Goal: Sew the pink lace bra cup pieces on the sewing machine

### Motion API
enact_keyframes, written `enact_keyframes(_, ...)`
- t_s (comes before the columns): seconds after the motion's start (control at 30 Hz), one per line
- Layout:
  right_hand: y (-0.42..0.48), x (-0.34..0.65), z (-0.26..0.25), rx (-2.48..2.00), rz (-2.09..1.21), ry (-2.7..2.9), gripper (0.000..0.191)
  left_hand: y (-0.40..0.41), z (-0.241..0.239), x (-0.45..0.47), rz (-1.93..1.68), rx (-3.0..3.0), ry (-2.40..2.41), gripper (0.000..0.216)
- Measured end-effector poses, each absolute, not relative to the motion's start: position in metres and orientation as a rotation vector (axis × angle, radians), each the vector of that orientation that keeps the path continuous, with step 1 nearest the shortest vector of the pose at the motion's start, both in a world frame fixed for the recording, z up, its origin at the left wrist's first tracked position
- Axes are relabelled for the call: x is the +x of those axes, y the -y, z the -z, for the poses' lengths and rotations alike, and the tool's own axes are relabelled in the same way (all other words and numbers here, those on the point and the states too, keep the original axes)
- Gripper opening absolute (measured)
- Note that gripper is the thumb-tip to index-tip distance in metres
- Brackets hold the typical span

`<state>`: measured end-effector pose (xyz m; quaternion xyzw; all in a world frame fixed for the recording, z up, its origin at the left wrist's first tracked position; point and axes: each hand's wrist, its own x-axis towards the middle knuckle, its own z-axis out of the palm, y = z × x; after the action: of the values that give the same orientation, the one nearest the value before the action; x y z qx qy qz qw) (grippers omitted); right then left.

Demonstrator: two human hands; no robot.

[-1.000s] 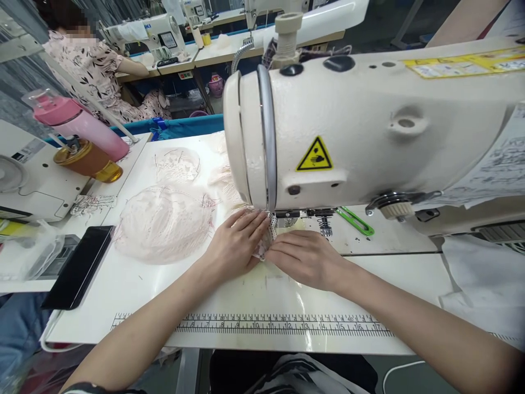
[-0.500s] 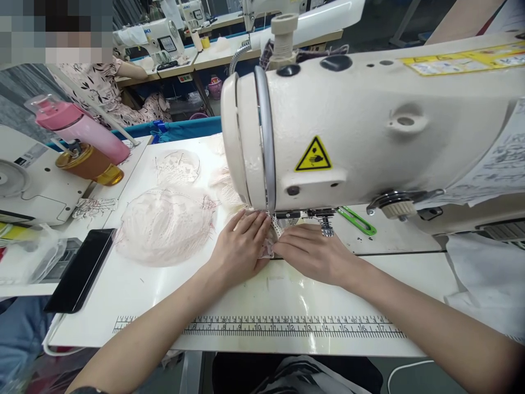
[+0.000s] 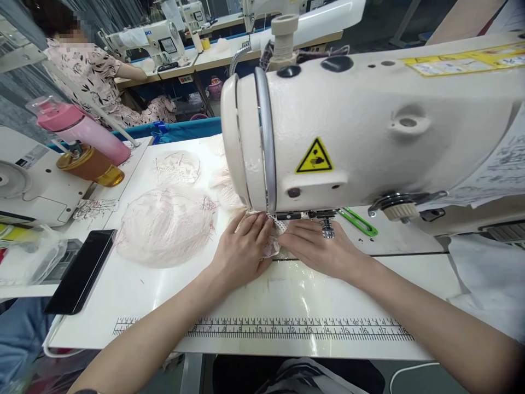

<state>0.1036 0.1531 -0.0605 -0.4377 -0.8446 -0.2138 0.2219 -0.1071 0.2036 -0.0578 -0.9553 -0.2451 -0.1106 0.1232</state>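
Observation:
Under the needle end of a white sewing machine (image 3: 361, 131), a piece of pale pink lace fabric (image 3: 271, 247) lies on the bed. My left hand (image 3: 245, 246) rests flat on the lace, left of the presser area, with its fingers stretched forward. Close by on the right, my right hand (image 3: 318, 249) has its fingers pressed together at the lace edge; its thumb is largely hidden. The machine head covers the needle and part of the fabric. Behind the right hand lies a green thread-snipper-like tool (image 3: 357, 221).
More sheer pink lace pieces (image 3: 166, 227) lie on the left of the table. A black phone (image 3: 81, 272), an amber cup (image 3: 92, 165) and a pink bottle (image 3: 80, 128) stand or lie farther left. A printed ruler (image 3: 287, 329) runs along the front edge. Another person (image 3: 90, 76) sits behind.
The lace and my right hand have shifted slightly to the right; my left hand has moved only a little. The person behind has turned their head.

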Motion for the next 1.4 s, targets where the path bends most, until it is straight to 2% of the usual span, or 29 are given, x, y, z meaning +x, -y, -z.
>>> enact_keyframes(0.1,-0.156,0.107,0.063,-1.211,0.543,2.341,0.029,-0.204,0.059,-0.107,0.308,-2.792,0.715,0.056)
enact_keyframes(0.3,-0.149,0.107,0.05,-1.405,0.637,2.358,0.02,-0.204,0.062,-0.107,0.328,-2.8,0.72,0.058)
enact_keyframes(0.4,-0.149,0.108,0.051,-1.425,0.575,2.377,0.022,-0.205,0.063,-0.108,0.361,-2.801,0.71,0.059)
enact_keyframes(0.67,-0.153,0.111,0.06,-1.273,0.513,2.335,0.028,-0.204,0.062,-0.112,0.581,-2.846,0.426,0.031)
enact_keyframes(0.83,-0.153,0.102,0.06,-1.085,0.337,2.314,0.017,-0.208,0.061,-0.114,0.637,-2.88,0.452,0.025)
enact_keyframes(1.0,-0.154,0.094,0.07,-1.113,0.137,2.304,0.021,-0.21,0.061,-0.114,0.634,-2.879,0.539,0.018)
enact_keyframes(1.23,-0.155,0.093,0.075,-1.179,0.101,2.252,0.02,-0.214,0.06,-0.113,0.627,-2.872,0.586,0.017)
enact_keyframes(1.4,-0.155,0.093,0.075,-1.238,0.108,2.284,0.026,-0.215,0.061,-0.112,0.624,-2.848,0.609,0.016)
